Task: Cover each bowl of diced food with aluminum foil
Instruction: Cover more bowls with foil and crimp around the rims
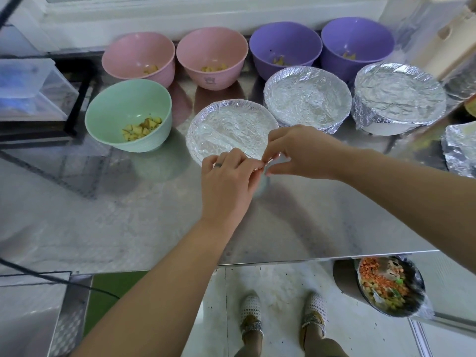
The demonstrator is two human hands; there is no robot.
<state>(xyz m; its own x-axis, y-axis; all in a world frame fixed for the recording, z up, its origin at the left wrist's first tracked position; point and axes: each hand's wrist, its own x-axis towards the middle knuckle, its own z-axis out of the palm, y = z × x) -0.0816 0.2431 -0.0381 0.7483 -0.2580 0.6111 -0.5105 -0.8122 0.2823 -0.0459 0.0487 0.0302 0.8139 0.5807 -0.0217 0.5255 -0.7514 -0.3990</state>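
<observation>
Left hand [226, 179] and right hand [301, 153] are meeting at the near rim of the middle covered bowl [199, 153]. Both are curling their fingertips in and pinching the same bit of edge of its foil [229, 127] between them. A ring is showing on the left hand. Judging by the grip, they are crimping the last loose edge under the rim so the sheet is pulling tight; the rest of that rim is looking tucked already. The bowl is sitting mid-way across the steel table [128, 215], straight ahead of the person, probably so both hands are reaching it evenly.

To the right, a second covered bowl [306, 96] and a third covered bowl [399, 94] are sitting side by side. A fourth foil-wrapped one [461, 148] is being cut off by the frame edge. Done ones seem to be getting grouped right.

Open ones are waiting left and back: a green bowl [128, 114] with yellowish dice just left of the bowl in hand, then two pink bowls [139, 57] [211, 56] and two purple bowls [286, 45] [358, 42] along the wall, each holding a few pieces. So roughly four are covered, with five to go.

A small printed motif [207, 79] is showing on one pink bowl, too small to read; no brand or label is reading anywhere
</observation>
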